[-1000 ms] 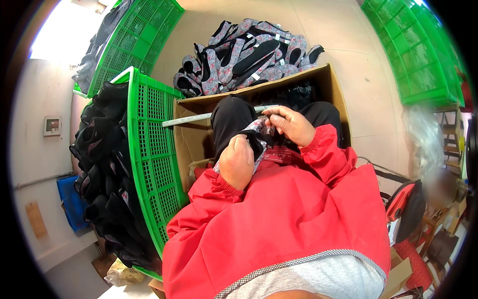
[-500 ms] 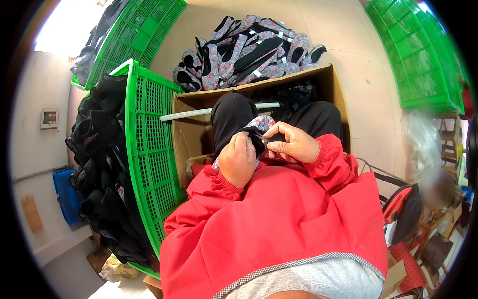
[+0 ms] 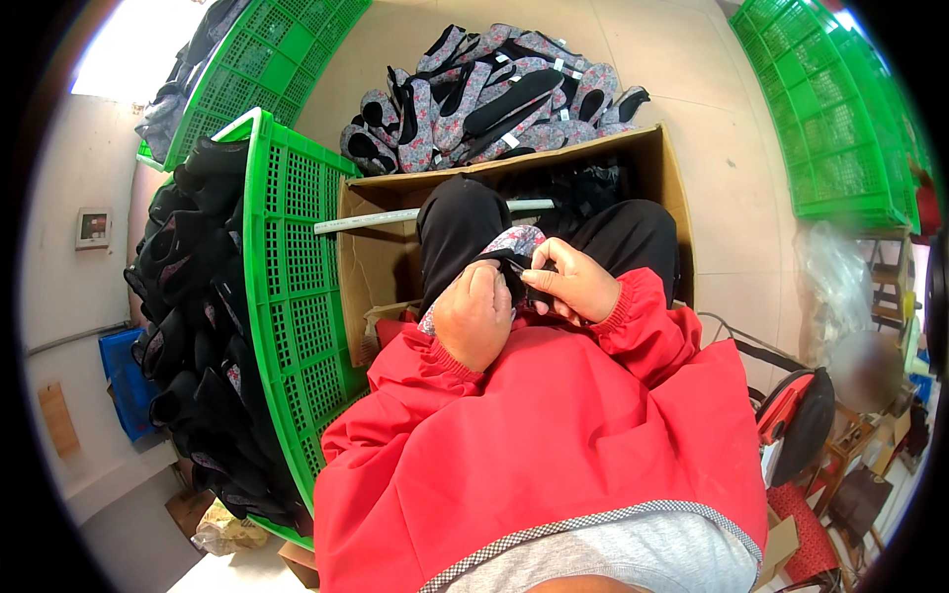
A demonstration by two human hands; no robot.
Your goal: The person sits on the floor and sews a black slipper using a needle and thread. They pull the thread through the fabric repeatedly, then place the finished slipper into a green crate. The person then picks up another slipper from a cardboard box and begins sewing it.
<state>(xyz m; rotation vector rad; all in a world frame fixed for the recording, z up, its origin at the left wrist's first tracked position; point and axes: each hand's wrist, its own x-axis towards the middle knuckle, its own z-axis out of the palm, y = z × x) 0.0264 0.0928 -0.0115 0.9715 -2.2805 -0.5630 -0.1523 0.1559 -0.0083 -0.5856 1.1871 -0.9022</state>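
A grey floral slipper [image 3: 518, 239] with black lining lies across my lap, its floral cloth showing above and to the left of my hands. My left hand [image 3: 474, 316] is closed round the slipper, knuckles up. Beside it, my right hand [image 3: 576, 285] pinches at the slipper's black opening, thumb and forefinger together. Whether something small is between those fingertips is hidden. Just beyond my knees stands an open cardboard box [image 3: 603, 153], with a pale rod [image 3: 381, 220] across it and dark material inside.
Past the box, a heap of floral slippers [image 3: 494, 99] lies on the floor. At my left stands a green crate [image 3: 311, 287] beside many black slippers [image 3: 203, 316]. More green crates [image 3: 830, 109] stand far right, near clear plastic wrap [image 3: 835, 287]. A red-and-black bag [image 3: 796, 420] sits at my right.
My right hand has shifted slightly left and down, its fingers now closer to the slipper's opening. My left hand keeps its hold. The whole view has shifted slightly.
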